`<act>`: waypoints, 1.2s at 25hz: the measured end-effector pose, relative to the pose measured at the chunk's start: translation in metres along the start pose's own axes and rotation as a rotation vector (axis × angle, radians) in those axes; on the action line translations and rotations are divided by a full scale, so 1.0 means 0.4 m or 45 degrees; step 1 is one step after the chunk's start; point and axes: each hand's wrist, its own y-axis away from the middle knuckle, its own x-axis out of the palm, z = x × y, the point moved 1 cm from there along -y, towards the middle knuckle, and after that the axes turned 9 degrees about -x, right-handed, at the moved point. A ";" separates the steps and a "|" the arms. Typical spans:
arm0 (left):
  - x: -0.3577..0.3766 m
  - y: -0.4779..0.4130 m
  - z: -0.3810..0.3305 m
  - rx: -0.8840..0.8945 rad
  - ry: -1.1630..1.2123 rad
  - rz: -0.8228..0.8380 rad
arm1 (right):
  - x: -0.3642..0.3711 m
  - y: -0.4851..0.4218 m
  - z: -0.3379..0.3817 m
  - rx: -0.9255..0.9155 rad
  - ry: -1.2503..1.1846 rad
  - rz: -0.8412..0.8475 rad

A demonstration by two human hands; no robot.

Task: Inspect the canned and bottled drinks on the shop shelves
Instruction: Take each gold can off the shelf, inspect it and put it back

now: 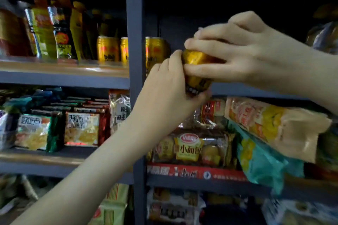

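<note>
Can [199, 58] of gold metal, blurred in the head view, is held up between both hands in front of the upper shelf, just right of the grey upright post [135, 23]. Its lower end is gripped by the left hand [164, 87], with fingers curled round it from the left. Its upper part is clasped by the right hand [247, 51], with fingers [210, 44] curled over the top and the thumb pressed across the middle. Matching gold cans [108, 49] are seen standing behind on the wooden shelf board [64, 70], on either side of the post. Yellow-labelled bottles [43, 29] are ranged further left. Snack packets [82, 129] and bread packs [186, 149] are stacked on the shelf below.
</note>
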 end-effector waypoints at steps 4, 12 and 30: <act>0.031 0.197 0.078 -0.352 0.366 0.367 | -0.004 0.039 0.204 0.607 -0.917 -0.093; 0.114 0.463 0.182 -0.687 0.479 0.476 | 0.045 -0.061 0.612 1.545 -2.313 -0.287; 0.104 0.545 0.198 -1.520 1.025 1.039 | 0.107 -0.017 0.808 1.237 -2.077 -0.188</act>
